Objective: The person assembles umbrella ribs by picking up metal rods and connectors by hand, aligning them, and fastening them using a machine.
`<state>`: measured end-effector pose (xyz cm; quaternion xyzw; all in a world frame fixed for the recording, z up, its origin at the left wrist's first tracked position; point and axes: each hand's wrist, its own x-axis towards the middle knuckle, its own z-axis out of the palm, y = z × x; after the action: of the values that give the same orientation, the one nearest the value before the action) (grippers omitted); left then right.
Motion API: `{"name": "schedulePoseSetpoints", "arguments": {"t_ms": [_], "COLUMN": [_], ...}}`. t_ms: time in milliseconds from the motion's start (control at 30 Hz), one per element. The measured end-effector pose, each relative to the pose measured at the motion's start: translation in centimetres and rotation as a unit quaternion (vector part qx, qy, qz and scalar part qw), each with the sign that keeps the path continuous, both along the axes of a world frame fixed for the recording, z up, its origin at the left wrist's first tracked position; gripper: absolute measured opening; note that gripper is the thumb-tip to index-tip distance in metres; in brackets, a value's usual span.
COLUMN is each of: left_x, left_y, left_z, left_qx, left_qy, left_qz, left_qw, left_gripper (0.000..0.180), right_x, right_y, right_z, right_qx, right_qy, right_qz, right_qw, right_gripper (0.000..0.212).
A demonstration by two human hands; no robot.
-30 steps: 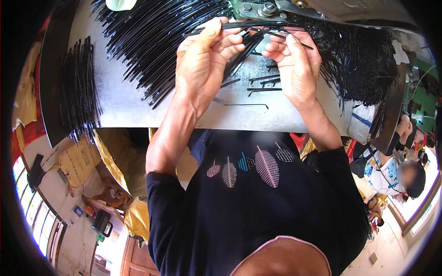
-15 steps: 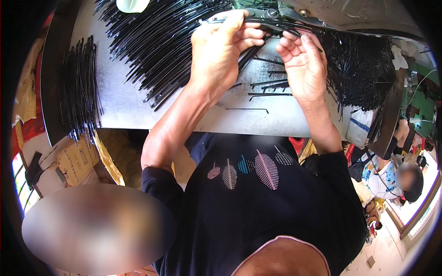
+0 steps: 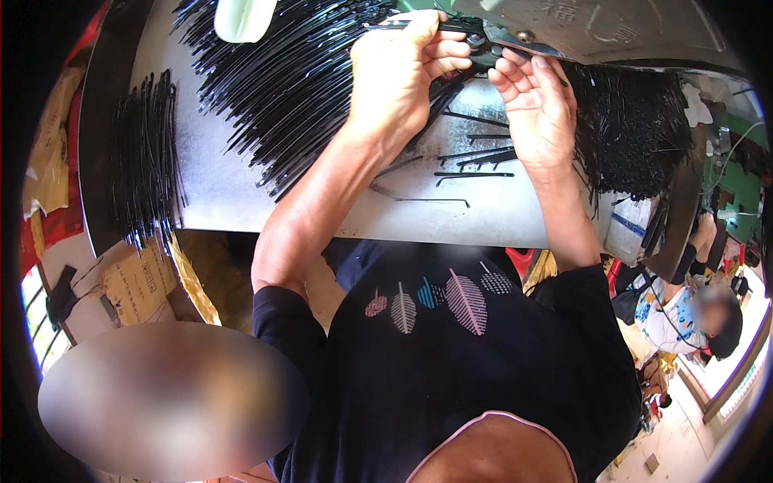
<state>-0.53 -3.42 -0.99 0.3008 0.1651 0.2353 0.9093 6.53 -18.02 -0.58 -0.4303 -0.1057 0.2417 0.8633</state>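
My left hand (image 3: 392, 76) is closed at the far side of the table, thumb and forefinger pinching a few thin black strips (image 3: 386, 26) that look like eyeglass temples. They point right toward a dark metal tool part (image 3: 481, 44). Right of it, my right hand (image 3: 541, 113) has curled fingers, with thumb and fingertips together around a dark strip end, mostly hidden. Below the hands, several loose strips with bent tips (image 3: 475, 175) lie on the metal tabletop (image 3: 322, 221). A large fan-shaped pile of such strips (image 3: 266, 105) spreads left of my left forearm.
A narrower bundle of strips (image 3: 145, 153) lies along the left edge. A dense black heap (image 3: 636, 133) sits at the right. A grey metal machine housing (image 3: 620, 32) overhangs the back right. A pale green scoop-like piece (image 3: 244, 20) rests on the pile. Another person (image 3: 676, 318) is at far right.
The view has shifted slightly, so the table sits a little lower and farther right. Both hands stay near the tool part; the strips in my left hand now lie closer against it.
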Motion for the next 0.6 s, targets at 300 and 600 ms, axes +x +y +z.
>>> {"name": "schedulePoseSetpoints", "arguments": {"t_ms": [300,600], "left_x": [-0.4,0.2], "left_y": [-0.2,0.8], "left_z": [0.5,1.3], "left_qx": [0.067,0.082], "left_qy": [0.027,0.085], "left_qz": [0.026,-0.021], "left_qw": [0.997,0.993], "left_gripper": [0.022,0.020], "right_x": [0.6,0.1], "right_y": [-0.3,-1.0], "right_z": [-0.4,0.2], "right_qx": [-0.022,-0.027], "right_qy": [0.033,0.073], "right_qz": [0.021,0.031], "right_qw": [0.999,0.997], "right_gripper": [0.011,0.020]}}
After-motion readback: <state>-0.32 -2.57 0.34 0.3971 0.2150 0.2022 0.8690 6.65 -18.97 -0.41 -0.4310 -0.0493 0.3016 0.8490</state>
